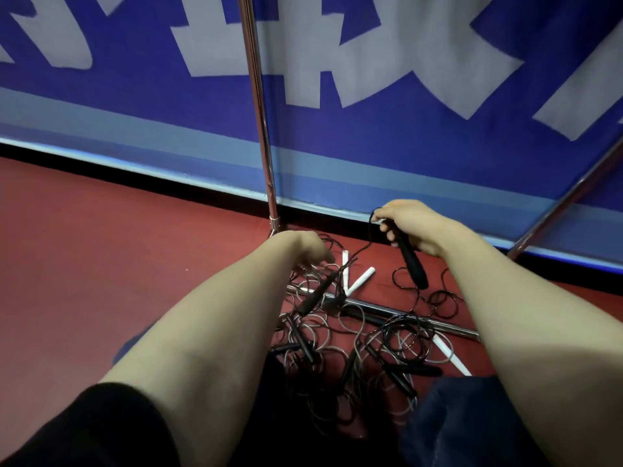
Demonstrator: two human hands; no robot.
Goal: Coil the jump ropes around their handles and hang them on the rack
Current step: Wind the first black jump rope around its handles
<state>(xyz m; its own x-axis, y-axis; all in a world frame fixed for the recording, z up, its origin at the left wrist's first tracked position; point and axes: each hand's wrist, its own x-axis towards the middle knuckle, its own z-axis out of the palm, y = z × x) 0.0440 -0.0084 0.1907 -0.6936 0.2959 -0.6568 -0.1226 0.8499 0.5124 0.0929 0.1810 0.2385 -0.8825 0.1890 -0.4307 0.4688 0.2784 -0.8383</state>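
On the red floor [101, 247], at the foot of a blue wall [371, 153], the jump ropes [354, 352] lie in one loose, tangled heap of thin dark and grey cords, uncoiled. The heap sprawls over the rack's low metal bar [404, 313], which runs along the floor. The rack's upright pole [259, 112] rises just behind the heap.

The right hand [411, 227] holds a black handle [413, 264] above the floor, fingers [389, 235] curled round its upper end. The handle slants down toward the person, and its cord trails from the top into the heap.

The left hand [303, 247] reaches down into the cords. Its fingers are blurred, so whether they pinch anything cannot be told.

Two white handles [362, 279] form a V between the hands. A second black handle [317, 294] lies just below the left hand.
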